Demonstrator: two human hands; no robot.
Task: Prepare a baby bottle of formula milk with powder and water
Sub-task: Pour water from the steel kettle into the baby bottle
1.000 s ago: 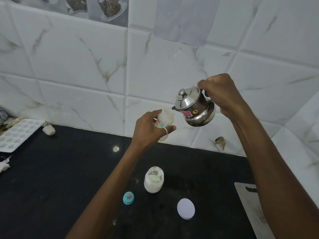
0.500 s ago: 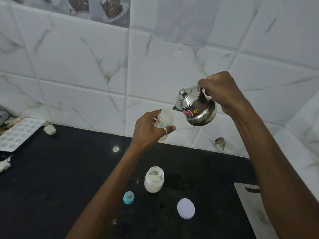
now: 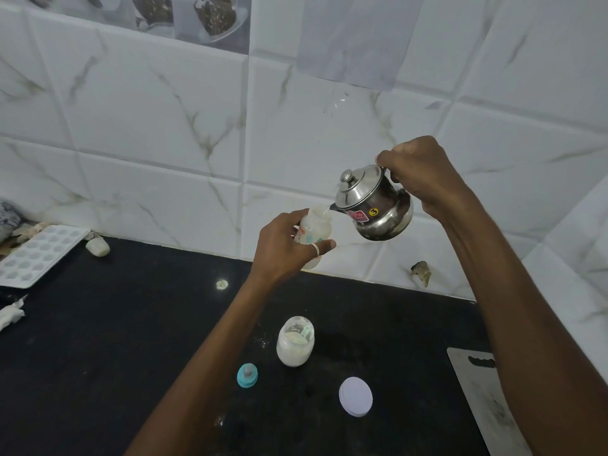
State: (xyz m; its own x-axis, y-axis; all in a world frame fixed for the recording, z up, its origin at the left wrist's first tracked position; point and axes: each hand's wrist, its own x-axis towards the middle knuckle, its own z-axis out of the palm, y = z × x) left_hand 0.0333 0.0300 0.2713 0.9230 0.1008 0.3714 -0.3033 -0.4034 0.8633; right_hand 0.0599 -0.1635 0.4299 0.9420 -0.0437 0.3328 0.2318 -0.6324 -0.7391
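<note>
My left hand grips a small translucent baby bottle with printed marks, held upright in the air above the black counter. My right hand holds a small steel kettle by its handle, tilted left. Its spout sits at the bottle's open mouth and a thin stream of water runs in. On the counter below stand an open glass jar of white powder with a pale scoop inside, a teal bottle teat cap and a round white lid.
A white ice-cube tray and a pale lump lie at the far left by the tiled wall. A white crumpled piece sits at the left edge. A steel cutting board lies at the right, partly under my right arm.
The kettle has tipped a little further left and its spout has reached the bottle's mouth, with water now flowing. The bottle has stayed in place.
</note>
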